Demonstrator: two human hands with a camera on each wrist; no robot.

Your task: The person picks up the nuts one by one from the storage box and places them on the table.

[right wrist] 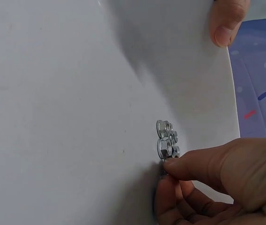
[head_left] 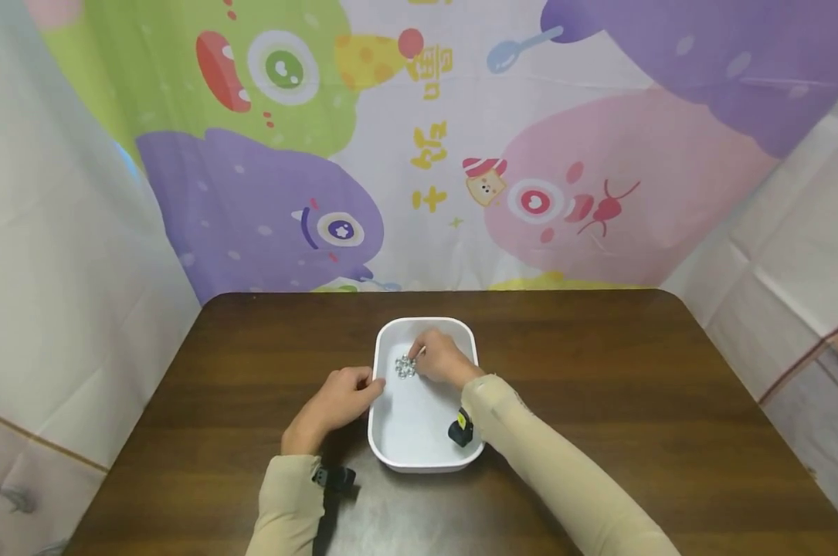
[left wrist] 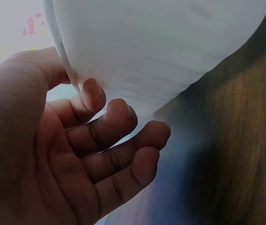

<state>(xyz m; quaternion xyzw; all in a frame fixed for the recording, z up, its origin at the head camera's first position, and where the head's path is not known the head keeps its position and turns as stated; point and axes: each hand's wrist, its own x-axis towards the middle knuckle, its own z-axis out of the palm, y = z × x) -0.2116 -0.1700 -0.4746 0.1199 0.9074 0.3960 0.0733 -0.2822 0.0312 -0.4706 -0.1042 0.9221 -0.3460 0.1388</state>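
Note:
Several silvery flange nuts (right wrist: pixel 164 148) sit close together on the floor of a white plastic tray (head_left: pixel 425 440), toward its far half. My right hand (head_left: pixel 441 357) reaches down into the tray beside them. Its thumb and forefinger pinch a flange nut at the near edge of the cluster, mostly hidden by the fingertips in the right wrist view. At the tray's left side, my left hand (head_left: pixel 340 398) holds the rim, thumb over the inside and forefinger against the outer wall. Its other fingers (left wrist: pixel 119 115) curl loosely below the rim outside.
The tray stands on a dark brown wooden table (head_left: pixel 599 371). A curtain (head_left: pixel 419 232) with cartoon monsters hangs behind the table's far edge. Small black cameras (head_left: pixel 338 479) are strapped at both wrists, the right one hanging over the tray's near right corner.

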